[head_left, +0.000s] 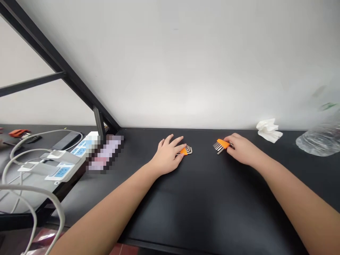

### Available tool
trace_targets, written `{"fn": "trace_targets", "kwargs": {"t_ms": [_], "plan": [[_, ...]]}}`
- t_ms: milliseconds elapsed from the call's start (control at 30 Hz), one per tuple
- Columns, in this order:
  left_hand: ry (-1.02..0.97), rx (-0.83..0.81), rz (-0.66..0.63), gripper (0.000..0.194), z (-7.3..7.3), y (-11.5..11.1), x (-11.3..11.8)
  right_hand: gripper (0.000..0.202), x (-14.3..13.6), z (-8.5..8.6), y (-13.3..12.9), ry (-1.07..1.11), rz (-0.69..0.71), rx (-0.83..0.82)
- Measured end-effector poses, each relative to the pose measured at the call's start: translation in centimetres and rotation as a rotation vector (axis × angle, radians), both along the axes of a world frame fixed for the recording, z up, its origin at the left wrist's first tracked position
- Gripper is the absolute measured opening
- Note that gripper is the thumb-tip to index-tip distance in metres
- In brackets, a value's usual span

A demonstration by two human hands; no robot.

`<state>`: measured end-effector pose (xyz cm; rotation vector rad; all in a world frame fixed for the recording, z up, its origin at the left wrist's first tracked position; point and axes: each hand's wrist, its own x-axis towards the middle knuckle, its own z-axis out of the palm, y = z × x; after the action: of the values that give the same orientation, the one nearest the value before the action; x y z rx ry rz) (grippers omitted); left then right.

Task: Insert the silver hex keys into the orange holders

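Plain white wall (175, 63) is rising behind a smooth black desk (186, 205). On it, the left hand (165, 156) is lying palm-down, thumb and forefinger flanking a set of bent silver metal hex keys in an orange plastic holder (185, 151), seemingly to steady it; whether they are pinching it, I cannot tell. Well apart, the right hand (237, 148) is gripping the outer end of a second orange-held hex-key set (222, 143), apparently keeping its straight key tips (220, 150) uncovered toward the left hand. Crumpled white tissue (268, 130) is lying right of the right hand.
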<state>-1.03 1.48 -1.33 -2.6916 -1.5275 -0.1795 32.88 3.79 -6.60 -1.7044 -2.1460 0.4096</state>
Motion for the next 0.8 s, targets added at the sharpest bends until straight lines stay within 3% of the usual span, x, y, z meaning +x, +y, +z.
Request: {"fn": "trace_targets", "kwargs": {"t_ms": [133, 300, 500, 633, 800], "plan": [[-0.081, 0.180, -0.029, 0.054, 0.8, -1.9, 1.5, 0.006, -4.4, 1.7, -2.7, -0.018, 0.062, -0.010], [-0.045, 0.059, -0.147, 0.059, 0.2, -4.3, 3.9, 0.018, -7.8, 2.8, -5.3, 0.017, 0.113, -0.052], [0.039, 0.157, -0.218, 0.017, -1.1, -4.0, 4.3, 0.030, -9.9, 2.3, -7.0, 0.063, 0.208, 0.001], [-0.019, 0.138, -0.231, 0.023, -1.2, -3.7, 3.8, 0.025, -10.8, 2.1, -7.8, 0.001, 0.250, 0.112], [-0.361, -0.085, -0.150, 0.024, 0.0, -3.8, 3.7, 0.024, -9.6, 3.0, -7.6, 0.356, 0.285, 0.088]]}}
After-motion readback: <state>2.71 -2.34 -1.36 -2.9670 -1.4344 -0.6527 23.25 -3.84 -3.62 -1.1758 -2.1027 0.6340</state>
